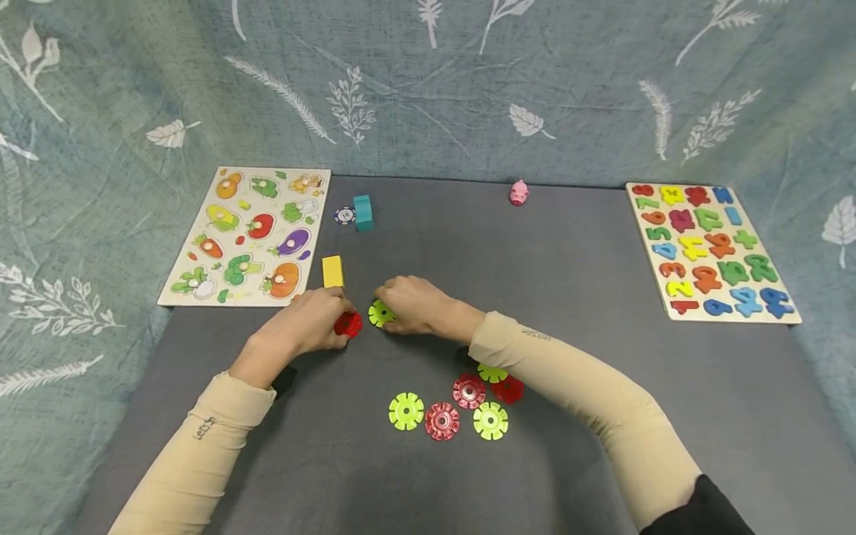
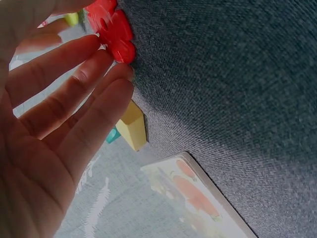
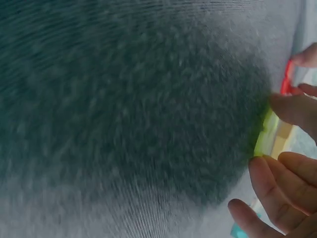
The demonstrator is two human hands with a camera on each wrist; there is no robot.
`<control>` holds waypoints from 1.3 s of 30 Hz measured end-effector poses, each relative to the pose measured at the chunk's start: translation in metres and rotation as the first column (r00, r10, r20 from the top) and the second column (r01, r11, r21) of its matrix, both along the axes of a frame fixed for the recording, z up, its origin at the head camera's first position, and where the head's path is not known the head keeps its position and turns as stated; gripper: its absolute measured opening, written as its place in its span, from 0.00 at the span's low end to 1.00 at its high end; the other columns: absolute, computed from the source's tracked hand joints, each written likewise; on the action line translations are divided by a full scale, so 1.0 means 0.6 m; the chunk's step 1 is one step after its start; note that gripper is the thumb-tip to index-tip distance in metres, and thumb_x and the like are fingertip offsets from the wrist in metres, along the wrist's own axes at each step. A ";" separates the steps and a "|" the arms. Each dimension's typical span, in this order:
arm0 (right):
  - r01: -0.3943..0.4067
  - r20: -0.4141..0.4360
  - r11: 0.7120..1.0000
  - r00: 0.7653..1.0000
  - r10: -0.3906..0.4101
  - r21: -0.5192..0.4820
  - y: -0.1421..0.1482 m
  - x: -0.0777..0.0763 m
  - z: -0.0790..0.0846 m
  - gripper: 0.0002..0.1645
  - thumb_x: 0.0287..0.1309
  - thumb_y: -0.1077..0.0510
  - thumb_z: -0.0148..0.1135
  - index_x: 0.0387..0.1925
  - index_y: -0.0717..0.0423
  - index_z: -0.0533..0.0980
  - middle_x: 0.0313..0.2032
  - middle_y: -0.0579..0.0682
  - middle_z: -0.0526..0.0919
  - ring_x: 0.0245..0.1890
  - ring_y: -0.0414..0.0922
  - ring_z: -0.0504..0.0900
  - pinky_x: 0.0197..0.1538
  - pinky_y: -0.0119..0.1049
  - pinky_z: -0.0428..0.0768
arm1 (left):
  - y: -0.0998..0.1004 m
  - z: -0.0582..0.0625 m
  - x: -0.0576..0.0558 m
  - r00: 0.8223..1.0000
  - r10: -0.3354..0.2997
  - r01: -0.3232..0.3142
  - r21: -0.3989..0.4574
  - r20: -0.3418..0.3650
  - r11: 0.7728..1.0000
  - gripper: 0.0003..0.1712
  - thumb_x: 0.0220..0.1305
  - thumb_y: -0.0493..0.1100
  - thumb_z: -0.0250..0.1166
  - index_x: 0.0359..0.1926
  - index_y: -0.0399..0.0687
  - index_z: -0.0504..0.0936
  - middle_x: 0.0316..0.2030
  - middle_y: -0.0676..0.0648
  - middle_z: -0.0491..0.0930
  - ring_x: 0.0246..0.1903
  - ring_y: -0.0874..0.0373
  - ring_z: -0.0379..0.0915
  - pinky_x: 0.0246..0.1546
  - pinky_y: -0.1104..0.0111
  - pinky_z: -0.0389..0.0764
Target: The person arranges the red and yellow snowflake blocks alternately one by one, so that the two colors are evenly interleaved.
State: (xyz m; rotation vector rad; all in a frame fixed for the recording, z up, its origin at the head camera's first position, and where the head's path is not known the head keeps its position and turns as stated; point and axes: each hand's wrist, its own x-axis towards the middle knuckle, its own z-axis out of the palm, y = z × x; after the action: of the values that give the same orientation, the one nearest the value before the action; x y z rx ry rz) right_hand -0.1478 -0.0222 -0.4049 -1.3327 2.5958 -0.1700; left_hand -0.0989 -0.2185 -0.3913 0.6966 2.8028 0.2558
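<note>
Over the left-middle of the grey table, my left hand [image 1: 301, 319] holds a red notched plastic disc [image 1: 348, 325] between thumb and fingertips. The left wrist view shows this red disc [image 2: 115, 32] at the ends of the fingers. Just to its right, my right hand [image 1: 423, 306] pinches a yellow-green notched disc [image 1: 380, 315] by its edges. Seen edge-on in the right wrist view, the yellow-green disc [image 3: 266, 133] sits between thumb and fingers. A small gap separates the two discs. Behind the left hand stands a yellow block [image 1: 332, 271].
Nearer me lie several loose discs, among them a yellow-green disc [image 1: 406, 411] and a red disc [image 1: 442, 421]; some are partly under the right forearm. A vegetable puzzle board [image 1: 175, 291], teal block [image 1: 363, 213], poker chip [image 1: 344, 215], pink pig [image 1: 519, 193] and number board [image 1: 734, 316] surround them.
</note>
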 end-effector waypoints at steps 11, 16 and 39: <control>0.011 0.012 1.000 1.000 -0.011 -0.021 -0.016 0.006 -0.014 0.27 0.58 0.49 0.66 0.58 0.54 0.76 0.49 0.49 0.84 0.46 0.42 0.83 0.51 0.34 0.80 | -0.007 -0.004 0.003 1.000 -0.018 0.018 0.011 -0.001 1.000 0.20 0.47 0.43 0.74 0.43 0.39 0.85 0.37 0.43 0.79 0.30 0.55 0.74 0.34 0.61 0.80; 0.000 0.011 0.999 1.000 0.001 -0.049 -0.010 0.006 -0.020 0.26 0.58 0.48 0.66 0.57 0.53 0.76 0.49 0.48 0.83 0.46 0.42 0.82 0.50 0.34 0.80 | -0.005 -0.004 0.004 1.000 -0.020 0.020 0.013 -0.003 1.000 0.20 0.47 0.43 0.74 0.43 0.39 0.85 0.38 0.42 0.80 0.31 0.54 0.75 0.35 0.60 0.81; -0.015 0.056 0.987 0.998 0.025 -0.161 0.087 -0.011 0.011 0.28 0.64 0.44 0.58 0.61 0.50 0.73 0.61 0.48 0.74 0.56 0.44 0.78 0.57 0.40 0.78 | 0.018 0.008 -0.005 0.997 -0.051 0.053 0.039 -0.050 0.998 0.25 0.51 0.44 0.74 0.49 0.35 0.83 0.42 0.40 0.83 0.38 0.50 0.77 0.46 0.55 0.80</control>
State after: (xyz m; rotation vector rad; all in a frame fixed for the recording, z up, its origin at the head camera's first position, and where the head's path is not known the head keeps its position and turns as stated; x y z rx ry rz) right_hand -0.1543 0.0298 -0.3986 -1.3830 2.5656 -0.4161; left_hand -0.1016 -0.2076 -0.3863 0.7940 2.8282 0.2908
